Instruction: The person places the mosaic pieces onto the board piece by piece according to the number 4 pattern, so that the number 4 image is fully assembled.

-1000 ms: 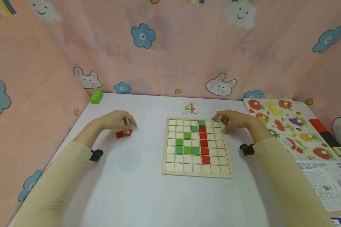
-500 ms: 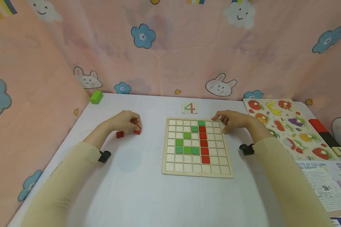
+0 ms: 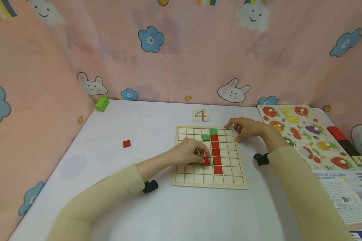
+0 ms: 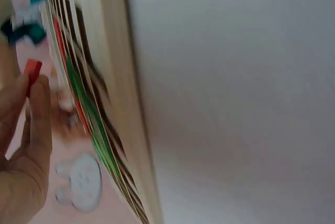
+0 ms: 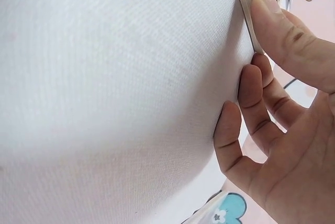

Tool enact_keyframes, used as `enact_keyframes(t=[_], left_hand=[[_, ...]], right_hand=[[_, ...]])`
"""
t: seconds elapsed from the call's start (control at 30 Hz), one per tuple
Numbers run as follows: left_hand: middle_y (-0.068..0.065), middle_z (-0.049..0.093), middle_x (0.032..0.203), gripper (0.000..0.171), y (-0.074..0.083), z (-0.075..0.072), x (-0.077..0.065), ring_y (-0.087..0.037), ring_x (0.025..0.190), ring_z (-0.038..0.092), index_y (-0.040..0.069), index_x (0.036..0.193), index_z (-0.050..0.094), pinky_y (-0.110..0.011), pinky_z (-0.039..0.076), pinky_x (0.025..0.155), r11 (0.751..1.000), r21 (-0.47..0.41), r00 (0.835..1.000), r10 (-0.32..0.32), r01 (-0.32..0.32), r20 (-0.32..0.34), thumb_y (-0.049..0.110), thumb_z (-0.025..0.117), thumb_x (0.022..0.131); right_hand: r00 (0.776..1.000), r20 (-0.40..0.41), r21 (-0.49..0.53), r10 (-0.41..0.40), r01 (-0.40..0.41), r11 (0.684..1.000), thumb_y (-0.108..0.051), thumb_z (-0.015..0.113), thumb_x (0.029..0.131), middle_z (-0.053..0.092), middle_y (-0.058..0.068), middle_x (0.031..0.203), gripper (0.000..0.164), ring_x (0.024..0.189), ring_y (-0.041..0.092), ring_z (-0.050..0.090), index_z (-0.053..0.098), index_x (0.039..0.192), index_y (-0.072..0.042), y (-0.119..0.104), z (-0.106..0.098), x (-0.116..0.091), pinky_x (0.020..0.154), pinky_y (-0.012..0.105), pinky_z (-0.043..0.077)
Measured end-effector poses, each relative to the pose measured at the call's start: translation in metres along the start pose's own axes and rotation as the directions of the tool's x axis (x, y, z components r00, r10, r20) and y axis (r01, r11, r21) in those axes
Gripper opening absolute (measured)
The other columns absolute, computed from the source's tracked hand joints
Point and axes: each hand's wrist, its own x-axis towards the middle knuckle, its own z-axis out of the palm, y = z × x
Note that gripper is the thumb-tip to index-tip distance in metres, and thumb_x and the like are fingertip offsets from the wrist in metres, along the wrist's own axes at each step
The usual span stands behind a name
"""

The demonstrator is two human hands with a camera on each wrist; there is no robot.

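My left hand (image 3: 188, 152) pinches a small red square tile (image 3: 205, 161) between thumb and fingertips, over the middle of a wooden grid board (image 3: 209, 184). The left wrist view shows this red tile (image 4: 33, 68) raised at the fingertips, above the board's edge. Green and red tiles lie in some of the board's cells; a red column (image 3: 216, 153) runs down right of the left hand, which hides part of the green ones. My right hand (image 3: 248, 129) holds the board's far right corner, its thumb (image 5: 269, 14) against the edge and its other fingers bent beside it.
Another red tile (image 3: 126, 143) lies on the white table to the left. A small pattern card (image 3: 200, 114) lies beyond the board, and a green block (image 3: 102, 104) sits at the back left. A fruit-picture board (image 3: 304, 134) and a printed sheet (image 3: 341, 197) lie at the right.
My left hand has picked up one of the two red tiles at the left and carried it rightward over the board. The right hand has stayed at the corner.
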Motion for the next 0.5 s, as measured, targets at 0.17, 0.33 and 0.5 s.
enact_keyframes(t=[0.17, 0.33, 0.5], left_hand=[[0.007, 0.068, 0.08, 0.015, 0.026, 0.03, 0.008, -0.002, 0.073, 0.054, 0.015, 0.098, 0.076, -0.012, 0.044, 0.065, 0.998, 0.055, 0.999, 0.012, -0.014, 0.047, 0.007, 0.072, 0.086], [0.006, 0.063, 0.073, 0.01, 0.039, 0.048, 0.009, -0.002, 0.067, 0.053, 0.013, 0.092, 0.07, -0.012, 0.043, 0.062, 0.996, 0.093, 0.997, -0.014, 0.007, 0.071, 0.004, 0.07, 0.087], [0.007, 0.071, 0.078, 0.006, 0.04, 0.055, 0.009, -0.001, 0.07, 0.057, 0.013, 0.086, 0.072, -0.011, 0.044, 0.064, 0.986, 0.169, 0.999, 0.007, -0.014, 0.043, 0.007, 0.073, 0.086]], right_hand=[[1.0, -0.013, -0.01, -0.005, 0.005, 1.0, -0.007, 0.076, 0.083, 0.053, 0.02, 0.12, 0.056, 0.105, 0.032, 0.048, 0.057, 0.135, -0.014, 0.001, 0.0, 0.0, 0.084, 0.038, 0.043], [0.999, -0.03, -0.021, -0.014, 0.014, 1.0, -0.006, 0.076, 0.082, 0.054, 0.019, 0.119, 0.057, 0.104, 0.032, 0.049, 0.057, 0.135, -0.014, 0.002, 0.001, 0.0, 0.083, 0.037, 0.043], [0.999, -0.033, -0.019, -0.025, 0.025, 1.0, -0.005, 0.077, 0.082, 0.054, 0.019, 0.118, 0.057, 0.103, 0.032, 0.049, 0.057, 0.134, -0.013, 0.003, 0.001, -0.001, 0.082, 0.037, 0.043]])
